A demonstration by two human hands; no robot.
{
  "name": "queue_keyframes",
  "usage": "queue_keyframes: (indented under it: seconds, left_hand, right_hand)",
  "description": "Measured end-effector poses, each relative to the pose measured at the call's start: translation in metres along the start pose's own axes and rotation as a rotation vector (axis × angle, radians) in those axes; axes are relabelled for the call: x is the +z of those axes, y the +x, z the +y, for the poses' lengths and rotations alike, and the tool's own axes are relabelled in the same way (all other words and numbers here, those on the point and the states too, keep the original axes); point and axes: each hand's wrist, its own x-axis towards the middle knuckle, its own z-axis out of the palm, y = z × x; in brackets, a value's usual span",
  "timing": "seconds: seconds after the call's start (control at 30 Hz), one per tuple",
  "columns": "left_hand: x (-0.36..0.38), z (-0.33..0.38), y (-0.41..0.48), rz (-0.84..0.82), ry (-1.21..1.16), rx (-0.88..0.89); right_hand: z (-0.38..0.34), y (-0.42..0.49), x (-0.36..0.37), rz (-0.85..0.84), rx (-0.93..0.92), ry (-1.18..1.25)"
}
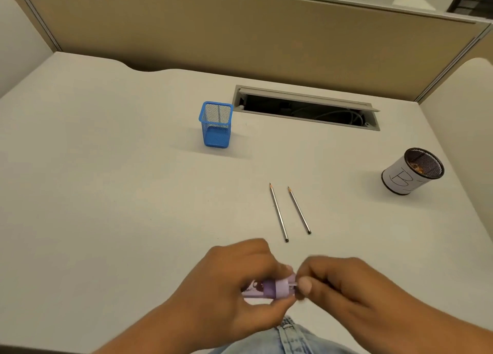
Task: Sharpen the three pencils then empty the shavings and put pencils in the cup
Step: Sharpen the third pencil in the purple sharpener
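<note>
My left hand [234, 281] grips a purple pencil sharpener [269, 289] near the desk's front edge. My right hand [344, 287] pinches at the sharpener's right end; the third pencil is hidden inside my fingers, so I cannot see it clearly. Two grey pencils lie side by side just beyond my hands, tips pointing away: one on the left [278, 212] and one on the right [299, 209]. A blue square mesh cup [215, 124] stands upright farther back. At the right stands a round black mesh cup [412, 171] wrapped in white paper, with brownish bits inside.
An open cable slot [306, 108] is cut into the white desk [106, 180] behind the blue cup. Tan partition walls close off the back and sides. My lap in blue jeans [290, 337] shows below the desk edge.
</note>
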Motion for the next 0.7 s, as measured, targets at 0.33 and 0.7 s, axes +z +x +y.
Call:
queue_keyframes:
  seconds: [0.33,0.7]
  left_hand:
    - [0.008,-0.002,0.007,0.055,-0.214,-0.142]
    - [0.011,-0.024,0.002,0.022,0.005,-0.058]
  right_hand:
    - [-0.009,0.003,-0.015,0.091,-0.234,-0.377]
    - [0.009,0.022,-0.009,-0.109,0.162,0.200]
